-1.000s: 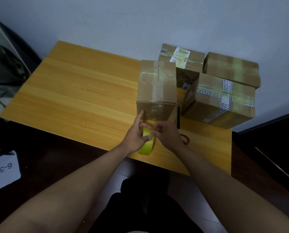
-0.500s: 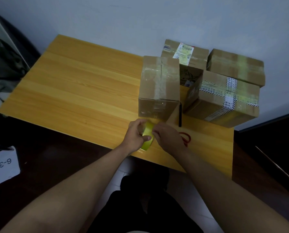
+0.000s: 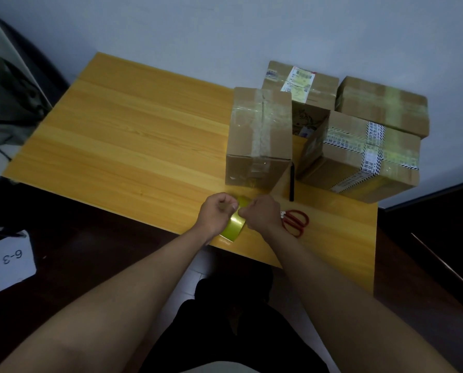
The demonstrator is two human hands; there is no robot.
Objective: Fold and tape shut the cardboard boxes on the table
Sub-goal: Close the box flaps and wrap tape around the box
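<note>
A white block (image 3: 11, 261) marked "6-3" sits on the dark floor at far left, beside the wooden table (image 3: 122, 141). At the table's near edge the person's left hand (image 3: 217, 214) curls its fingers round a yellow-green tape roll (image 3: 233, 224), which stands on edge just in front of the nearest box (image 3: 260, 135). The right hand (image 3: 262, 214) meets the roll from the other side, fingers bent and pinching at its rim, apparently picking for the loose end; whether it has the end is too small to tell. Red scissors (image 3: 295, 220) lie just right of that hand, and a black pen (image 3: 291, 181) lies between the nearest box and the striped box (image 3: 365, 154).

Judging by how things lie, the task is well along. The nearest box has its flaps down and clear tape across the seam and over the front. The striped box and the back-right box (image 3: 384, 106) also look taped. The labelled box (image 3: 300, 84) behind is closed on top, but a dark printed face or gap below it is hard to read, so it cannot be called finished. A fresh strip seems to be the step in hand.

The roll's core and the tape's free end are hidden by the hands. The far sides of all boxes are out of sight.
</note>
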